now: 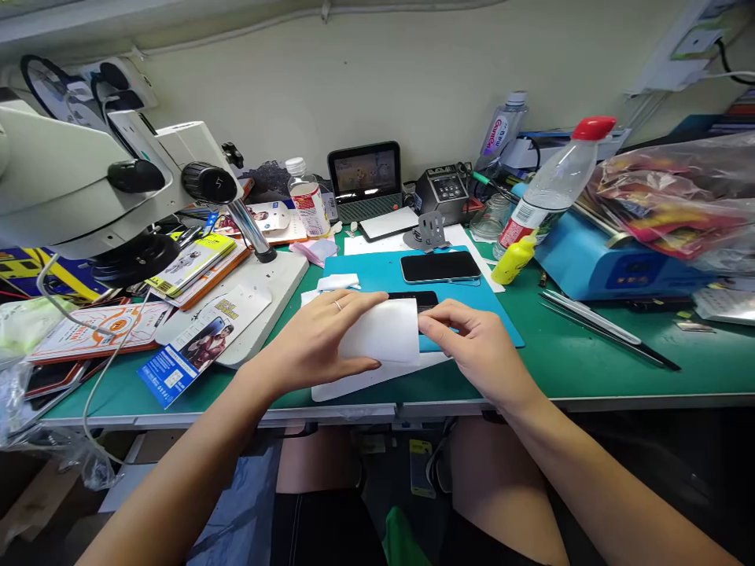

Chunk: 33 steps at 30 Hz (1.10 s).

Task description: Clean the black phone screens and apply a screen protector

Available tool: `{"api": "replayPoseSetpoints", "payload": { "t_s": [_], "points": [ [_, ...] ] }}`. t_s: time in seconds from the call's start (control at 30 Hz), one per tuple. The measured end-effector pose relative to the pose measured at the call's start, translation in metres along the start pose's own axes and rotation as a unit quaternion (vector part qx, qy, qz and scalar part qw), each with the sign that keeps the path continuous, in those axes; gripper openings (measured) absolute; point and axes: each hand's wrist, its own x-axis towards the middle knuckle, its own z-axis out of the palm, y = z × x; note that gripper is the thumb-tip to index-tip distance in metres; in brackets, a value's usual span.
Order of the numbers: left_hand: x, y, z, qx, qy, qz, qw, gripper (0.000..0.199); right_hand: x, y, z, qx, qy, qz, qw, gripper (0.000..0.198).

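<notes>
A plain white rectangular sheet (381, 332) is held up over the near part of a blue mat (377, 271). Around its left side curve the thumb and fingers of my left hand (324, 338), which wears a ring. The fingers of my right hand (469, 338) are pinched together at the sheet's right edge. Behind the sheet, a dark phone (428, 299) shows only in part. Farther back on the mat lies another phone (440, 266), its black screen facing up. Small folded white wipes (338, 281) rest beyond my left hand.
A microscope (76, 173) stands at the left, with boxes and a printed card (197, 350) by its base. Behind the mat are a small laptop (364, 181) and a soldering station (442, 189). Right are a yellow bottle (514, 259), a red-capped bottle (554, 189), tweezers (590, 317) and a blue machine (607, 255).
</notes>
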Motion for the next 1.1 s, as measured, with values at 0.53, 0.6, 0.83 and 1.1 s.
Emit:
{"api": "replayPoseSetpoints", "payload": {
  "t_s": [0.53, 0.6, 0.83, 1.1],
  "points": [
    [-0.016, 0.026, -0.003, 0.031, -0.059, -0.001, 0.998, 0.070, -0.011, -0.001, 0.007, 0.105, -0.037, 0.143, 0.983, 0.030],
    [-0.022, 0.023, -0.004, 0.039, -0.061, -0.007, 0.997, 0.070, -0.012, 0.000, 0.004, 0.088, -0.024, 0.142, 0.986, 0.033],
    [-0.035, 0.013, -0.001, 0.073, -0.066, -0.021, 0.995, 0.067, -0.011, 0.003, -0.001, -0.077, -0.039, 0.095, 0.992, 0.033],
    [-0.042, 0.004, -0.005, 0.094, -0.046, -0.023, 0.994, 0.067, -0.004, 0.000, -0.011, -0.021, -0.030, 0.116, 0.993, 0.031]
  ]
}}
